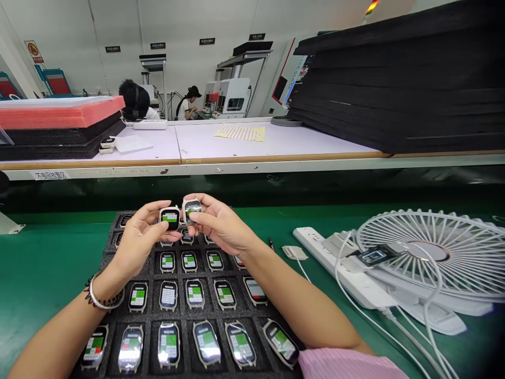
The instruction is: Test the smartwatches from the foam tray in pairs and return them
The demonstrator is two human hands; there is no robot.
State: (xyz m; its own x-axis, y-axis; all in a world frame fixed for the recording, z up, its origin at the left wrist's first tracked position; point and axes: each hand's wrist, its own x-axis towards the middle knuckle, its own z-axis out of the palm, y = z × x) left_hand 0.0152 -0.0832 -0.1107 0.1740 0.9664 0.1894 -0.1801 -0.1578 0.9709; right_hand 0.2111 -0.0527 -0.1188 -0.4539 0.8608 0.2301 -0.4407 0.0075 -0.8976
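My left hand (144, 231) grips a smartwatch case (170, 218) without a strap, its lit screen showing green and white blocks. Close beside it, a second smartwatch case (192, 209) is pinched between the thumb and fingers of my right hand (219, 223). That one is tilted, and my thumb covers part of its screen. Both are held above a black foam tray (152, 316) with rows of pockets. Several similar watch cases, such as one smartwatch (169, 345) in the front row, lie face up in the pockets with lit screens. My forearms hide some of the tray.
To the right, a white fan (426, 252) lies near a power strip (343, 268) with cables. A raised shelf (236, 152) crosses behind, bearing a tall stack of black foam (394, 89), red-topped foam trays (59, 118) and a yellow sticker sheet (240, 132). Two people sit beyond it.
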